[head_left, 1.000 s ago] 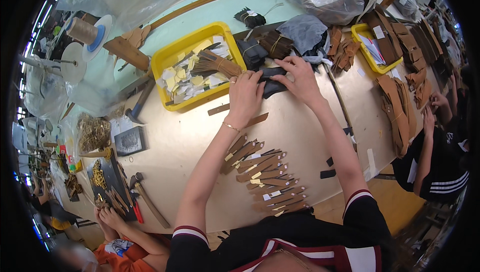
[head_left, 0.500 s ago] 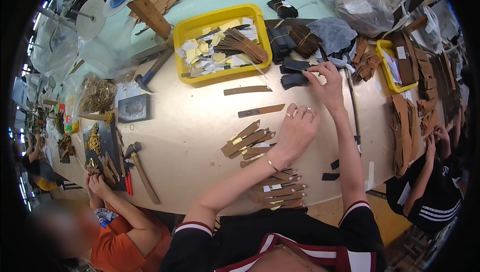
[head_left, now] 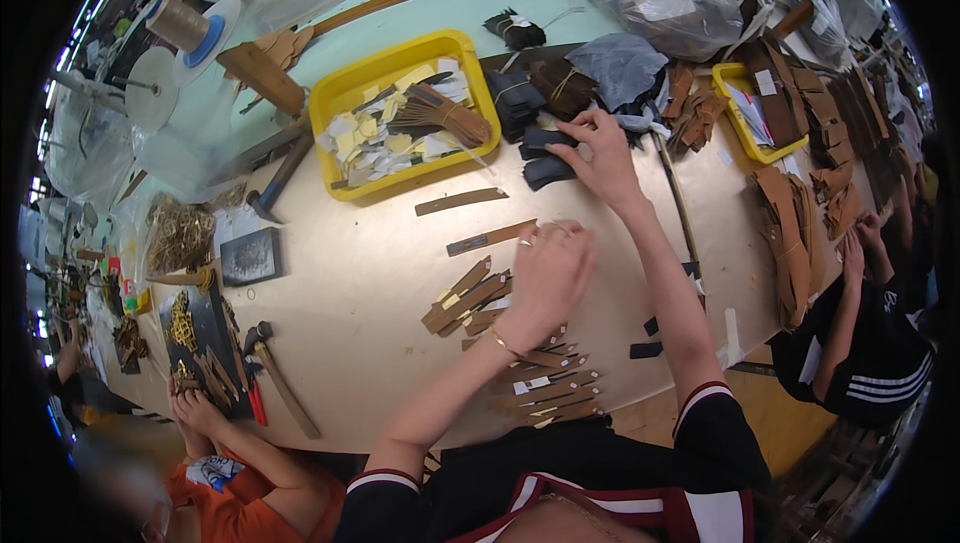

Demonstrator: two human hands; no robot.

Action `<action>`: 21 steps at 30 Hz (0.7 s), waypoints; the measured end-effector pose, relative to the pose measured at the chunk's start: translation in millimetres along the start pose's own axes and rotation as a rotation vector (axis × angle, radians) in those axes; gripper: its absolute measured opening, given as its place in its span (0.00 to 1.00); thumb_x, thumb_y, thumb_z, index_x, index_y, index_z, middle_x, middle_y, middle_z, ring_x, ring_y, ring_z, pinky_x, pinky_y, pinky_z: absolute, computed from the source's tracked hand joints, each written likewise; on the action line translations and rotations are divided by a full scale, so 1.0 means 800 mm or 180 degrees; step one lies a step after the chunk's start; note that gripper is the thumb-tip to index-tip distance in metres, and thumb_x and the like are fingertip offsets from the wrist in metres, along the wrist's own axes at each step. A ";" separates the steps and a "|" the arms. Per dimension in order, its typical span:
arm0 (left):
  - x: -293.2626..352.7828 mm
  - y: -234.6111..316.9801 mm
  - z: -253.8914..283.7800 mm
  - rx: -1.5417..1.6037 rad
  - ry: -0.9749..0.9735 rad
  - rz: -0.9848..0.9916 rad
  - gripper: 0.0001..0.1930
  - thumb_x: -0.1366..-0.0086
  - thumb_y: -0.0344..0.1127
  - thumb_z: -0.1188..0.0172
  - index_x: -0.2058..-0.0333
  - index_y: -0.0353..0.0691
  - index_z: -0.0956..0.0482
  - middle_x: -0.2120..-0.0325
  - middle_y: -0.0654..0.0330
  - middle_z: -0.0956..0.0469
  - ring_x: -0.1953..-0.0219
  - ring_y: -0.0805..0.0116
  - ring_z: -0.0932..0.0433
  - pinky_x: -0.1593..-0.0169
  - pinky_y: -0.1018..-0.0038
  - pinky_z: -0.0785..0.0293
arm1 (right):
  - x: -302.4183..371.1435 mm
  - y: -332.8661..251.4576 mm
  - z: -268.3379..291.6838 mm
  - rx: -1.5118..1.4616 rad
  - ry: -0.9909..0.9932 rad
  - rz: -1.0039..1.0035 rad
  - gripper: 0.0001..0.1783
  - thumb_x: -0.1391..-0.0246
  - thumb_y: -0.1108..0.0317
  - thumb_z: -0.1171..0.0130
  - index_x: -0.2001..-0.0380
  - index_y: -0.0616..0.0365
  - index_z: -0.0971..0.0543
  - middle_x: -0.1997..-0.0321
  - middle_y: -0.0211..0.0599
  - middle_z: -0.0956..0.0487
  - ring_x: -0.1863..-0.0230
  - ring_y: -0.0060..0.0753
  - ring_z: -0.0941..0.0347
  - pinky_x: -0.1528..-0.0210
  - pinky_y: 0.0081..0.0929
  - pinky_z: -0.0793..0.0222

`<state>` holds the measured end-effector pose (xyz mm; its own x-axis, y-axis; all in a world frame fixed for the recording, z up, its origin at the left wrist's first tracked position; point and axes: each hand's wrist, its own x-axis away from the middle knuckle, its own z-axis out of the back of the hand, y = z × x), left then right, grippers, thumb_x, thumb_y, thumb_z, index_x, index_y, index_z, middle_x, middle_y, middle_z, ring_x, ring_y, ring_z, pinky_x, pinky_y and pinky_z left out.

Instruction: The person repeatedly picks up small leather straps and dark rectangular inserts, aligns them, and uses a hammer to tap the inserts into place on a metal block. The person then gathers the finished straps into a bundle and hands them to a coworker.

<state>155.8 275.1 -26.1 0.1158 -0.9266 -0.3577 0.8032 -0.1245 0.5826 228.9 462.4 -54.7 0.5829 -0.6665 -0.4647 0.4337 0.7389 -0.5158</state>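
My right hand (head_left: 603, 161) reaches to a small stack of black strips (head_left: 548, 173) below the yellow tray's right end. Its thumb and forefinger close on the top black strip. My left hand (head_left: 548, 283) is curled above the table, its fingers slightly blurred; what they hold, if anything, is hidden. Beside those fingers lies a brown strip (head_left: 490, 238) with a dark piece on it. Another brown strip (head_left: 462, 202) lies farther off. Several brown strips with small pale tags (head_left: 465, 301) are piled left of my left wrist, and more tagged strips (head_left: 555, 388) lie nearer me.
A yellow tray (head_left: 318, 143) holds paper scraps and a brown strip bundle. Dark bundles (head_left: 515, 103) stand beside it. A hammer (head_left: 283, 383) and a dark block (head_left: 251, 256) lie left. Brown pieces (head_left: 785, 233) lie right. Co-workers' hands (head_left: 200, 413) are at both sides.
The whole view has shifted, with the table's things lower and farther left. My right thumb and forefinger have come closer around the black strip. My left hand stays curled near the brown strip.
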 end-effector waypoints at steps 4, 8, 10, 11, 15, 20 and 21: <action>-0.035 -0.044 0.009 -0.0126 0.0187 0.0415 0.16 0.38 0.36 0.39 0.52 0.38 0.22 0.57 0.53 0.23 0.54 0.55 0.25 0.48 0.60 0.34 | 0.002 -0.002 0.002 0.0057 -0.0140 -0.0059 0.18 0.51 0.61 0.30 0.57 0.54 0.15 0.59 0.39 0.24 0.56 0.41 0.27 0.51 0.35 0.34; -0.055 -0.079 0.018 -0.0239 0.0058 0.0587 0.17 0.38 0.35 0.40 0.51 0.36 0.23 0.57 0.50 0.23 0.53 0.53 0.25 0.49 0.60 0.33 | 0.000 -0.008 0.005 0.0389 0.0098 0.0235 0.17 0.50 0.61 0.31 0.57 0.53 0.15 0.58 0.37 0.24 0.56 0.40 0.27 0.51 0.36 0.35; -0.052 -0.089 0.025 -0.0320 0.0216 0.0482 0.14 0.37 0.35 0.39 0.54 0.37 0.20 0.58 0.50 0.23 0.56 0.51 0.24 0.50 0.61 0.30 | 0.001 -0.009 0.008 0.0398 0.0288 0.0336 0.16 0.50 0.61 0.32 0.57 0.54 0.15 0.58 0.36 0.23 0.56 0.39 0.27 0.52 0.36 0.35; -0.048 -0.093 0.029 -0.0309 0.0218 0.0513 0.13 0.37 0.34 0.39 0.55 0.36 0.20 0.58 0.51 0.22 0.56 0.51 0.24 0.50 0.61 0.30 | 0.002 -0.008 0.010 0.0310 0.0330 0.0307 0.15 0.50 0.62 0.32 0.58 0.54 0.15 0.59 0.36 0.23 0.56 0.40 0.27 0.52 0.36 0.34; -0.030 -0.102 0.041 -0.0247 -0.0004 0.0626 0.11 0.37 0.33 0.40 0.57 0.36 0.19 0.59 0.52 0.23 0.54 0.53 0.25 0.50 0.61 0.31 | 0.008 -0.001 0.021 -0.0069 0.0323 0.0080 0.11 0.48 0.62 0.34 0.62 0.54 0.16 0.61 0.35 0.24 0.55 0.40 0.28 0.52 0.37 0.34; -0.039 -0.105 0.029 -0.0131 0.0160 0.0388 0.12 0.38 0.34 0.38 0.57 0.35 0.18 0.60 0.52 0.22 0.55 0.52 0.25 0.50 0.62 0.30 | 0.020 -0.001 0.029 -0.0211 0.0088 -0.0270 0.09 0.47 0.64 0.34 0.65 0.56 0.15 0.65 0.36 0.24 0.59 0.39 0.27 0.56 0.34 0.31; -0.048 -0.106 0.022 -0.0101 0.0243 0.0310 0.13 0.38 0.35 0.37 0.57 0.35 0.18 0.60 0.52 0.22 0.55 0.52 0.25 0.50 0.62 0.30 | 0.023 -0.003 0.029 -0.0241 0.0026 -0.0381 0.09 0.47 0.64 0.34 0.66 0.56 0.15 0.66 0.36 0.24 0.60 0.39 0.26 0.56 0.34 0.31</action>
<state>73.2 315.0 -48.8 0.2374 -0.9039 -0.3558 0.8039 -0.0228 0.5943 254.5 450.9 -45.2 0.5244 -0.7504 -0.4023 0.4465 0.6447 -0.6204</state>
